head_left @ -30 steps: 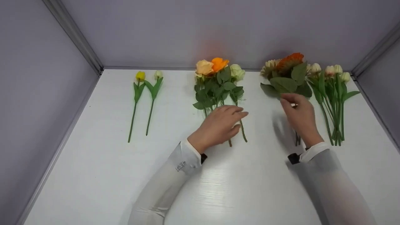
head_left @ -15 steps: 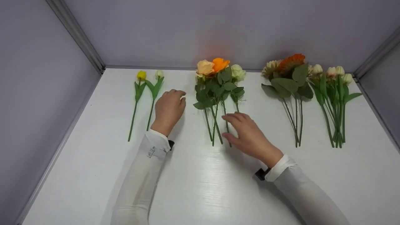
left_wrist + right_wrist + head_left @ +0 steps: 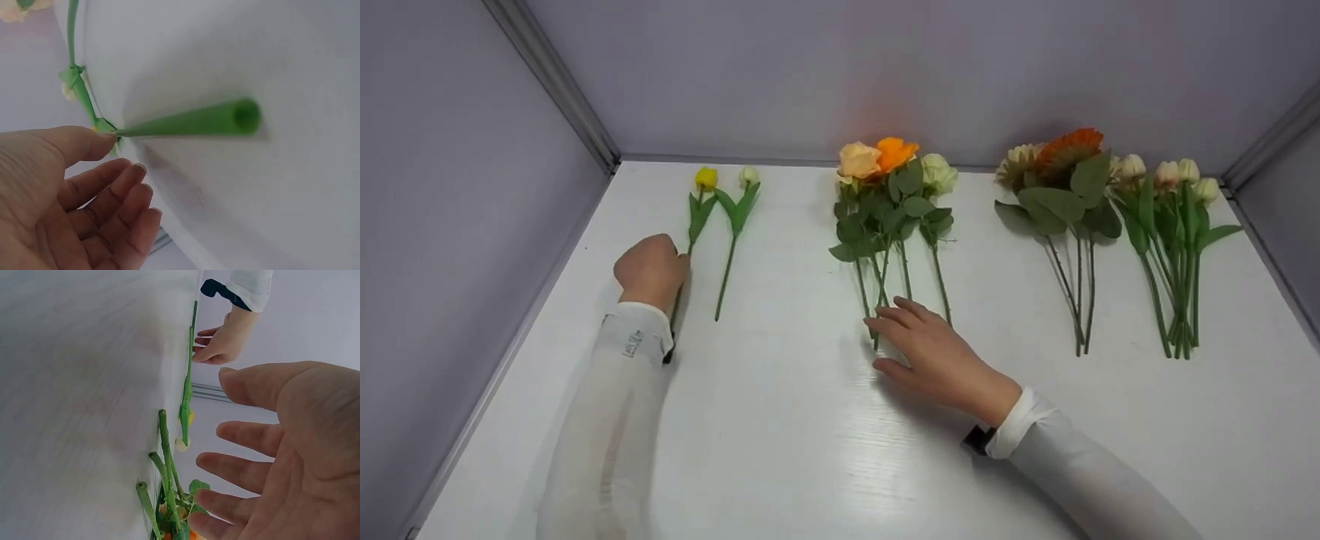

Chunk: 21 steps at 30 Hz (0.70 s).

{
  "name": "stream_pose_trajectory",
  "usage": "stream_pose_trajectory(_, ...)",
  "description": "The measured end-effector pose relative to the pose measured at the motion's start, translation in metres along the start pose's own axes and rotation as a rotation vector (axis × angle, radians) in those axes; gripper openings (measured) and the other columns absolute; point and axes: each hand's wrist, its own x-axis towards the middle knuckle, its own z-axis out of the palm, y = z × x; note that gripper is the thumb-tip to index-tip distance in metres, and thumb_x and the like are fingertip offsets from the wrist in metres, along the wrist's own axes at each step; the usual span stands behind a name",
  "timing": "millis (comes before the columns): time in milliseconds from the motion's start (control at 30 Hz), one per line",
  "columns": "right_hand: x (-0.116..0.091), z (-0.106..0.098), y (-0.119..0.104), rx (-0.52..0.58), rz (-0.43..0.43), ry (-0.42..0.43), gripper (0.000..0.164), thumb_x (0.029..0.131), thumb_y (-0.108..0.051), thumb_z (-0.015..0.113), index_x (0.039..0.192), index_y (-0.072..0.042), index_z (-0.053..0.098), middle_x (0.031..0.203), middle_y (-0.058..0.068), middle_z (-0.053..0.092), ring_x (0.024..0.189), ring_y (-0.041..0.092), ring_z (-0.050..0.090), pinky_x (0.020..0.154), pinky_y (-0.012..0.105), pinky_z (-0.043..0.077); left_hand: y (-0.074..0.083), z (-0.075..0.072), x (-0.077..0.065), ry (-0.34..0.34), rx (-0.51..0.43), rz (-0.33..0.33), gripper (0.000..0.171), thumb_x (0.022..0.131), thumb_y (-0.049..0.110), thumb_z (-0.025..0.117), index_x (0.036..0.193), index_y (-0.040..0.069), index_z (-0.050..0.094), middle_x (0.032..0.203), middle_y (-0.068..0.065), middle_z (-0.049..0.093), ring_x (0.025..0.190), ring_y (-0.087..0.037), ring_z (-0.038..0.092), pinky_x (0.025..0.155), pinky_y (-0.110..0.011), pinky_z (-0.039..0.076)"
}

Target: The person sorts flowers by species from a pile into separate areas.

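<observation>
My left hand (image 3: pixel 649 268) is at the stem of a yellow tulip (image 3: pixel 706 178) on the left of the white table. In the left wrist view the thumb tip is right by the green stem (image 3: pixel 191 121), while the loosely bent fingers (image 3: pixel 132 225) stand apart from the thumb. Whether the thumb touches the stem I cannot tell. A white tulip (image 3: pixel 748 177) lies just right of it. My right hand (image 3: pixel 941 364), fingers spread and holding nothing, hovers over the lower stems of a bunch of roses (image 3: pixel 859 160) in peach, orange and pale green, partly hiding them.
Farther right lie daisy-like flowers (image 3: pixel 1071 154), orange and cream, with broad leaves. Beside them is a bunch of pale tulips (image 3: pixel 1185 217) with crossed stems. Grey panels (image 3: pixel 780 82) wall the table (image 3: pixel 780 450) at the back and both sides.
My left hand has gone left from the roses, past the white tulip, to the yellow tulip's stem. My right hand has moved left from the daisy-like flowers to the rose stems.
</observation>
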Motion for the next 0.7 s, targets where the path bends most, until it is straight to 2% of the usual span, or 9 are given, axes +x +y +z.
stream_pose_trajectory(233,0.001,0.002,0.001,0.008,-0.001,0.004,0.053,0.100,-0.030,0.070,0.147,-0.011,0.055,0.147,0.013,0.054,0.146,0.039,0.036,0.117,0.054,0.031,0.004,-0.002,0.011,0.016,0.003,0.004,0.027,0.101,0.018,0.055,0.091,-0.005,0.067,0.085,-0.020,0.068,0.075,-0.030,0.063,0.059,-0.045,0.050)
stream_pose_trajectory(333,0.000,0.003,0.001,0.012,-0.003,0.004,0.051,0.100,-0.030,0.069,0.146,-0.011,0.056,0.147,0.012,0.054,0.146,0.038,0.036,0.117,0.054,0.031,0.009,-0.002,0.017,0.006,0.003,-0.004,0.024,0.099,0.015,0.056,0.096,-0.006,0.068,0.090,-0.022,0.069,0.081,-0.032,0.065,0.065,-0.048,0.054)
stream_pose_trajectory(467,0.000,0.004,0.002,0.013,-0.016,0.006,0.050,0.101,-0.029,0.068,0.146,-0.011,0.057,0.146,0.012,0.055,0.146,0.038,0.036,0.118,0.053,0.030,0.014,-0.001,0.022,-0.037,-0.003,-0.051,0.023,0.099,0.008,0.053,0.105,-0.008,0.068,0.100,-0.025,0.070,0.091,-0.035,0.067,0.074,-0.051,0.056)
stream_pose_trajectory(600,0.000,0.003,0.003,0.013,-0.037,0.018,0.049,0.101,-0.028,0.069,0.145,-0.011,0.057,0.145,0.012,0.056,0.145,0.039,0.037,0.119,0.051,0.029,0.015,-0.001,0.024,-0.039,-0.022,-0.069,0.023,0.098,0.004,0.052,0.108,-0.010,0.068,0.103,-0.027,0.069,0.095,-0.037,0.067,0.078,-0.052,0.057)
stream_pose_trajectory(700,0.000,0.002,0.005,0.017,-0.041,0.025,0.048,0.101,-0.027,0.069,0.144,-0.010,0.058,0.145,0.012,0.056,0.145,0.039,0.038,0.119,0.050,0.029,0.013,-0.002,0.022,-0.019,-0.055,-0.065,0.021,0.096,0.005,0.055,0.103,-0.010,0.068,0.096,-0.024,0.069,0.089,-0.035,0.066,0.075,-0.051,0.056)
